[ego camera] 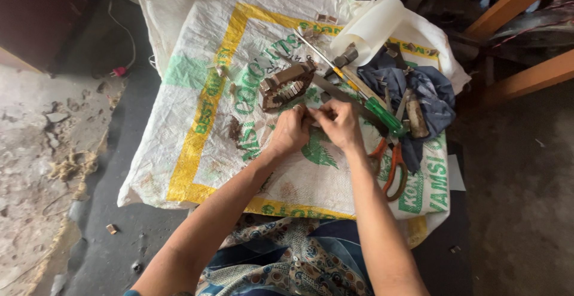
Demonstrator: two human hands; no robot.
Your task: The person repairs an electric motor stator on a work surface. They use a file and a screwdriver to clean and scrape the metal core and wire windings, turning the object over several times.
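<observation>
both hands (317, 125) pinch something small beside a ring-shaped metal core (286, 85).

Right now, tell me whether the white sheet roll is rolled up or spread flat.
Partly rolled: the white sheet roll curls into a tube, with a loose end trailing off.

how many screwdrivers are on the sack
2 that I can see: a green-handled screwdriver just right of the right hand, and a thinner yellow-handled screwdriver above it, near the white roll. The blue cloth may hide more.
</observation>
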